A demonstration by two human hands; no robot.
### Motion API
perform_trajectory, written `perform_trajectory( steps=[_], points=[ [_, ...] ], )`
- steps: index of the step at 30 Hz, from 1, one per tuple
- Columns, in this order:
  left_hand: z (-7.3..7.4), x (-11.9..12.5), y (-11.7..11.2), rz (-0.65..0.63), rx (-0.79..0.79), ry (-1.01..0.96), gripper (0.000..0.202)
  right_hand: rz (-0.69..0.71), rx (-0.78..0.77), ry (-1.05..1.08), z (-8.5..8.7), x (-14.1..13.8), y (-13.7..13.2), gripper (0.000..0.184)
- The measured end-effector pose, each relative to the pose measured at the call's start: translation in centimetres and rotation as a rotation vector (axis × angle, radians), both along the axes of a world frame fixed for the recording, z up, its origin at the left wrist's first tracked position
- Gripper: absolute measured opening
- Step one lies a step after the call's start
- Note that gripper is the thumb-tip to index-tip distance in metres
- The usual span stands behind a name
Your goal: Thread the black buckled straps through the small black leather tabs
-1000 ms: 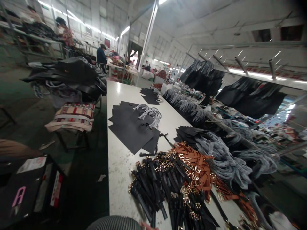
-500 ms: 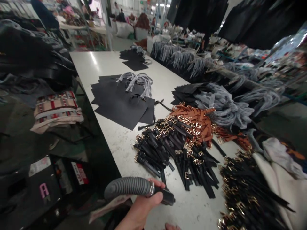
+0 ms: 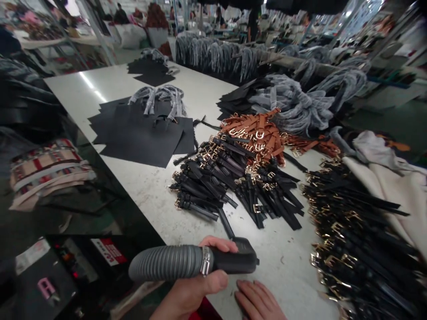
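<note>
My left hand (image 3: 190, 289) is closed round a black hand tool (image 3: 238, 258). A thick grey ribbed hose (image 3: 167, 263) joins it at a metal clamp, and its exact kind cannot be made out. My right hand (image 3: 256, 300) lies on the pale table (image 3: 280, 266) just below the tool's head, fingers stretched out and lower part cut off by the frame. Beyond the tool is a heap of black buckled straps (image 3: 213, 178) with gold buckles. One black strap (image 3: 227, 223) from it runs down to the tool's head.
Brown straps (image 3: 256, 133) lie behind the black ones. More black straps (image 3: 360, 249) fill the right side. Black flat panels (image 3: 140, 133) with wrapped grey handles (image 3: 160, 98) lie farther back. Left of the table edge stands a dark box (image 3: 30, 275) with a pink-handled tool (image 3: 46, 289).
The view has turned right and down. The tool in my left hand appears larger and slightly farther right. My right hand has come further into view, with its fingers on the table.
</note>
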State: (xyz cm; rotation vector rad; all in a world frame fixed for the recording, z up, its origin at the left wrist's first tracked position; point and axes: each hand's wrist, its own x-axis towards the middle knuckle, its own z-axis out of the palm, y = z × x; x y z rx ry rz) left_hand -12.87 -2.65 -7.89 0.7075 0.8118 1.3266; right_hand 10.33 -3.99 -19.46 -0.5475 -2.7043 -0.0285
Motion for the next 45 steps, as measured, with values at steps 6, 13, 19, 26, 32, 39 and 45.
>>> perform_trajectory(
  steps=[6, 13, 19, 26, 32, 39, 45],
  points=[
    [-0.5, 1.0, -3.8, 0.089, 0.035, 0.022, 0.034, -0.093, -0.271, -0.137, 2.3, 0.0, -1.5, 0.044],
    [1.1, 1.1, -9.8, 0.282, 0.031, -0.136, 0.032, -0.225, -0.349, -0.050, 2.4, -0.3, -3.6, 0.038],
    [2.2, -0.1, -13.3, 0.363, 0.030, -0.225, 0.024, -0.368, -0.253, 0.035, 1.3, -0.3, -4.4, 0.035],
    [2.9, -1.0, -15.0, 0.348, -0.017, -0.197, 0.025, -0.556, -0.209, 0.128, 0.8, -0.4, -4.6, 0.033],
    [2.3, -1.6, -16.4, 0.294, -0.051, -0.172, 0.026, -0.684, -0.187, 0.153, 0.7, -0.5, -4.3, 0.033],
    [2.3, -3.3, -17.3, 0.301, -0.057, -0.267, 0.025, -0.765, -0.184, 0.169, 0.3, -0.6, -4.5, 0.036],
    [1.6, -4.7, -17.3, 0.305, -0.137, -0.342, 0.023, -0.796, -0.135, 0.167, -0.2, -1.0, -4.5, 0.035]
  ],
)
